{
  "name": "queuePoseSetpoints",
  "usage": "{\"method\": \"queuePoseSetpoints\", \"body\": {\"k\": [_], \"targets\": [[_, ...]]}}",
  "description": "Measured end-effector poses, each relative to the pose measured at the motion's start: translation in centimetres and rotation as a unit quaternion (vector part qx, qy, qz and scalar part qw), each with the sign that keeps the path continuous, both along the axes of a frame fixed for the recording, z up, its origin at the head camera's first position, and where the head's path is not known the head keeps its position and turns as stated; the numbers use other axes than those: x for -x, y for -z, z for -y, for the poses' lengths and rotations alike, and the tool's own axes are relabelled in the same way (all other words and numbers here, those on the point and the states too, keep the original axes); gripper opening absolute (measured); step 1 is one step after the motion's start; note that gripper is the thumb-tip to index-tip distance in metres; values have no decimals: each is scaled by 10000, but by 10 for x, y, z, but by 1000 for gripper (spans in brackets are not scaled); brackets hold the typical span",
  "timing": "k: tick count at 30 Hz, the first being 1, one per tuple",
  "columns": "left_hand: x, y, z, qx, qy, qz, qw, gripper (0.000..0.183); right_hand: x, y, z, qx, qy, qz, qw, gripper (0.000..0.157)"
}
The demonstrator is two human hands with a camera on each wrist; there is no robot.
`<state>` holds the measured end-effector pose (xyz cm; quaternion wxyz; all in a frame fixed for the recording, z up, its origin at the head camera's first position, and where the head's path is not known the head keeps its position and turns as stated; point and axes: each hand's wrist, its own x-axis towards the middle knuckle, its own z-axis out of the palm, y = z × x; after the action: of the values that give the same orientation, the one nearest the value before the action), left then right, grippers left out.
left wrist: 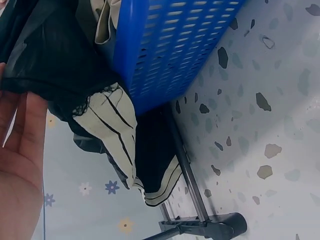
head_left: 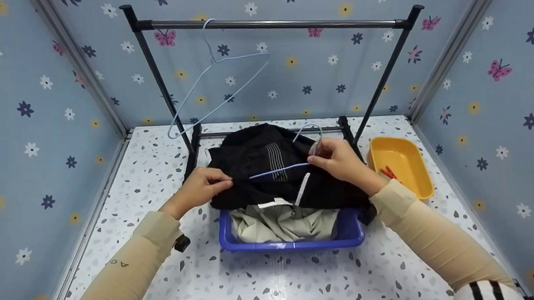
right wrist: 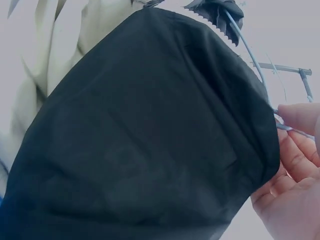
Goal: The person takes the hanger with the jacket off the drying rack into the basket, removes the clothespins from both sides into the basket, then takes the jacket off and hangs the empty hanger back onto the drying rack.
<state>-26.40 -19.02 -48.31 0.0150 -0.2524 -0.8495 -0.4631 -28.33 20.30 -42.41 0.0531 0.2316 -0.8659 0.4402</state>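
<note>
A black jacket with a white zipper lies spread over a blue basket. My left hand pinches the jacket's edge on the left, and in the left wrist view its fingers lie against the dark cloth. With thumb and fingers, my right hand holds a light blue wire hanger near its neck. The hanger's hook points up, and one arm reaches left across the jacket; its far end is partly hidden by cloth. In the right wrist view, black fabric hangs beside the hand.
Beige cloth fills the basket under the jacket. Behind stands a black clothes rack with another blue hanger on its rail. A yellow bin with red clothespins stands at the right. Flowered walls enclose the speckled floor.
</note>
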Motion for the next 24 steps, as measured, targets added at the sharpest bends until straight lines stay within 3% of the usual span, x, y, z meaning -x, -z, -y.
{"method": "queuePoseSetpoints", "body": {"k": [7, 24], "targets": [[1, 2, 0, -8, 11, 42, 10000, 11, 1, 1, -12, 56, -37, 71, 10000, 8], [3, 2, -5, 190, -329, 496, 9980, 14, 2, -1, -20, 910, -320, 575, 9937, 8]]}}
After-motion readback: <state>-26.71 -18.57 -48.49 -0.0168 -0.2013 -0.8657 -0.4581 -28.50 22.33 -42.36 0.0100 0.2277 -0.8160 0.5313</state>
